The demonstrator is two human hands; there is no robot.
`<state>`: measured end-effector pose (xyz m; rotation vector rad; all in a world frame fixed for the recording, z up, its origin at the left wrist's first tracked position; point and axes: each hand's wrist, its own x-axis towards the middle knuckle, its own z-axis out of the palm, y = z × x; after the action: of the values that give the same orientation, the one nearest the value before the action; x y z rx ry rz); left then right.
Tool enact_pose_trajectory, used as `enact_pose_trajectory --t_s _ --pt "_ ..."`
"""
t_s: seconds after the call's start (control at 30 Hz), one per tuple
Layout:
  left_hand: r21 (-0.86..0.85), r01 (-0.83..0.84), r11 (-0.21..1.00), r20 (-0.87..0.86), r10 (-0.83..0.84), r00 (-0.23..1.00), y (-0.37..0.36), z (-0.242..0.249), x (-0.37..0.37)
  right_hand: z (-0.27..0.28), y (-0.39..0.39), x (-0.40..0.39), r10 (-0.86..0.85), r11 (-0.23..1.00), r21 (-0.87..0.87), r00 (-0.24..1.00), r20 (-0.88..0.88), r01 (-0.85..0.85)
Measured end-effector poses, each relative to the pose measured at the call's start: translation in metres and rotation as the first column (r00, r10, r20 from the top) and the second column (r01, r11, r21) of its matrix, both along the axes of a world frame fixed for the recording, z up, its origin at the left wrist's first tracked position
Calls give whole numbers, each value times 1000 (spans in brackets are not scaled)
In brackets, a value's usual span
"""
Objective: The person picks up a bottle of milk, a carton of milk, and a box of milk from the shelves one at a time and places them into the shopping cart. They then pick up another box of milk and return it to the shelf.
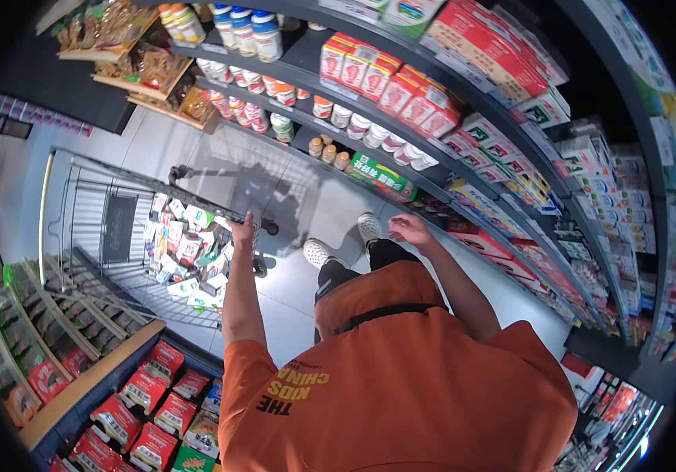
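My left hand (pixel 241 229) is closed round the end of the dark handle of a wire shopping cart (pixel 78 228). Many small cartons and packets (pixel 188 250) lie in the cart. On the other side of my body, my right hand (pixel 411 231) is held out near the lower shelves, its fingers apart and slightly bent, with nothing in it. Beyond it, a green box (pixel 383 178) lies on the bottom shelf, beside small brown-capped bottles (pixel 328 149).
Curved-looking shelves (pixel 298 75) with bottles and cartons run from the top to the right. Bins of red packets (pixel 153 413) stand at the lower left. Wooden trays of bagged goods (pixel 157 67) are at the upper left. Grey floor tiles (pixel 291 291) lie around my white shoes.
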<state>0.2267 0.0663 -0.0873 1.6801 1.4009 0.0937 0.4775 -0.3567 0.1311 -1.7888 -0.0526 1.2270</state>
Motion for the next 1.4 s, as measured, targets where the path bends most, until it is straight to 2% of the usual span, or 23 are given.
enact_pose_trajectory --t_s 0.07,0.13,0.2,0.27,0.33,0.37,0.43,0.53,0.73,0.77,0.83,0.9,0.97,1.03,1.07,1.1,1.13,1.17,1.23,1.3,1.33,1.37,1.4 --pt "51 51 997 -11 -51 999 -8 -1 -5 -3 -16 -1 -39 999 -9 999 0 39" --pt "38 158 987 46 -160 986 0 -44 -23 -4 -32 3 -47 998 -32 999 8 48" --pt "139 311 940 -278 -265 923 -11 -49 -28 -11 -51 9 -77 997 -17 997 -16 77" --pt "70 629 774 -611 -465 641 -20 -30 -19 -20 -66 15 -79 997 2 996 -28 79" --pt "-281 876 393 -788 -615 23 -47 39 10 -30 -86 30 -61 998 4 997 -41 61" --pt "-226 907 356 -845 -534 -2 -55 28 6 -29 -97 38 -62 998 3 998 -29 62" --pt "-107 906 410 -884 -457 102 -61 -13 -10 -23 -116 52 -60 998 0 998 -9 60" --pt "-301 906 297 -855 -506 -118 -98 45 15 -32 -148 75 -6 1000 -25 999 40 7" --pt "-198 928 315 -860 -511 -10 -153 30 23 -29 -195 107 92 995 -47 996 12 -92" --pt "-245 910 335 -843 -537 -29 -167 37 32 -27 -202 110 90 996 -2 996 7 -90" --pt "-155 921 359 -849 -525 62 -190 35 42 -24 -207 113 93 991 94 996 1 -93" --pt "-105 970 217 -939 -343 -25 -241 82 60 -26 -204 113 139 985 105 990 9 -139" --pt "7 954 299 -886 -441 145 -252 104 72 -28 -197 106 193 972 126 980 39 -196" --pt "43 964 261 -917 -374 142 -266 45 67 -26 -197 102 259 954 139 963 68 -266" --pt "102 906 410 -861 -419 287 -274 39 70 -26 -195 99 300 945 105 949 95 -309" --pt "155 787 598 -755 -442 484 -285 44 78 -26 -192 95 363 922 60 907 215 -383" --pt "162 543 824 -577 -367 730 -297 55 83 -28 -186 90 437 884 19 840 323 -467" --pt "115 293 949 -411 -223 884 -309 67 89 -31 -179 81 509 834 -23 752 418 -552" --pt "8 -10 1000 -210 12 978 -331 87 97 -18 -155 59 505 807 46 727 465 -589" --pt "5 23 1000 -78 -22 997 -351 96 86 0 -129 35 646 652 24 572 505 -758" --pt "102 -5 995 -73 12 997 -368 110 83 5 -118 18 658 549 1 433 616 -836" --pt "57 -55 997 -23 57 998 -383 149 75 10 -111 0 637 448 -36 291 714 -893" --pt "280 -74 957 -77 99 992 -406 163 53 11 -107 -17 584 351 -84 149 798 -932"
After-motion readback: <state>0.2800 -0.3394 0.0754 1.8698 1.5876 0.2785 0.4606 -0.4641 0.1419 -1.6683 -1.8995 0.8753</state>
